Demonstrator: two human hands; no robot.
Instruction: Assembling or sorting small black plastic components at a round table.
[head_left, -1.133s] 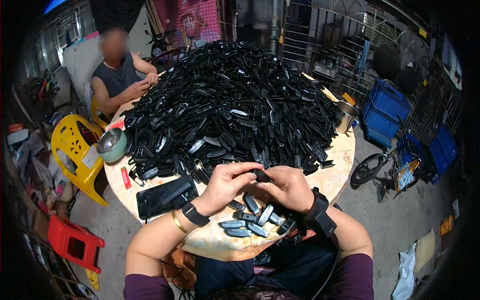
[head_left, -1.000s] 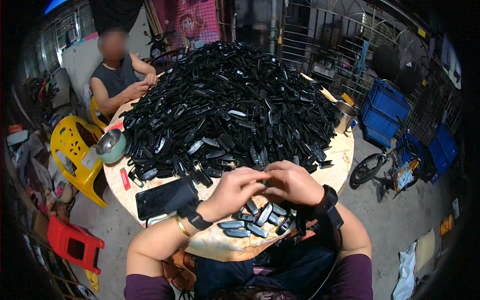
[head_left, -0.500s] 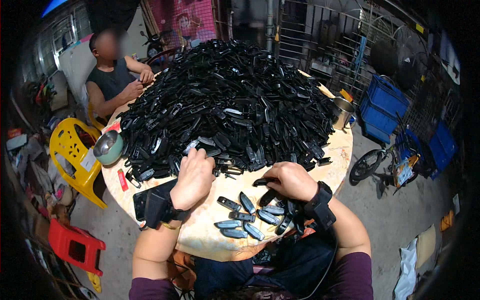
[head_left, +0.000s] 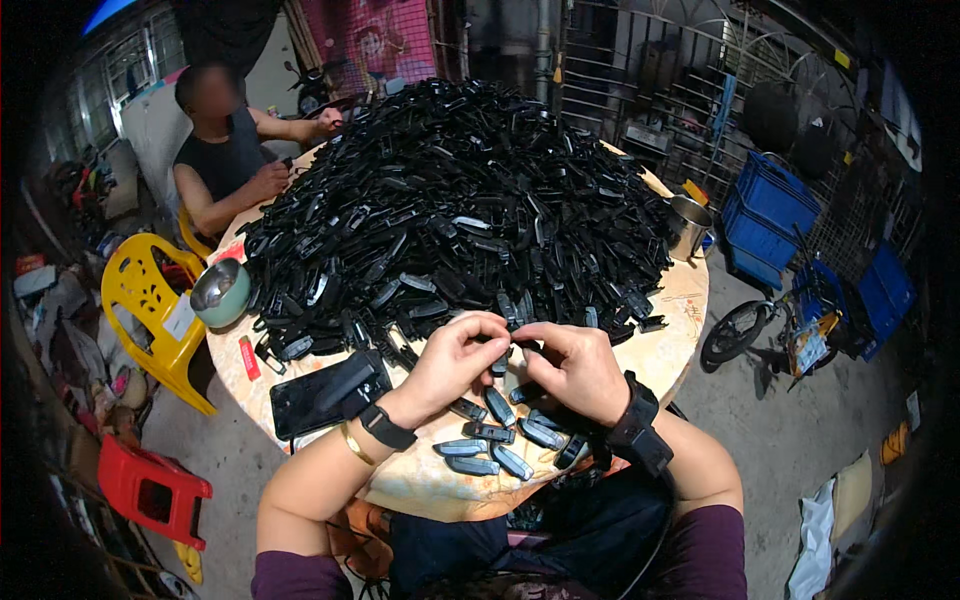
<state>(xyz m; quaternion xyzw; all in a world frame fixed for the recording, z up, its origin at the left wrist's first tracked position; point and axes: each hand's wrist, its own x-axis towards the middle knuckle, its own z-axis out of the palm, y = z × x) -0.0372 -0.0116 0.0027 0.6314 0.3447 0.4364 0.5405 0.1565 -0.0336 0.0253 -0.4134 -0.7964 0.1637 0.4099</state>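
My left hand (head_left: 462, 357) and my right hand (head_left: 578, 372) meet above the near side of the round table. Their fingers are pinched together on a small black plastic piece (head_left: 520, 343), mostly hidden by the fingertips. Under and in front of my hands lie several finished-looking oval casings, black with grey-blue faces, one being a casing (head_left: 512, 461) close to the table's near edge. Just beyond my fingers rises a large heap of black plastic parts (head_left: 450, 200), with long, narrow shells mixed in it.
A black phone-like slab (head_left: 310, 400) lies by my left wrist. A green bowl (head_left: 220, 293), a red lighter-like item (head_left: 249, 357) and a metal mug (head_left: 689, 226) stand round the heap. Another person (head_left: 225, 150) sits at the far left. Blue crates (head_left: 765, 215) stand right.
My left hand has left the heap's edge and moved right to meet my right hand, which has lifted slightly. The other person's far arm has reached toward the heap.
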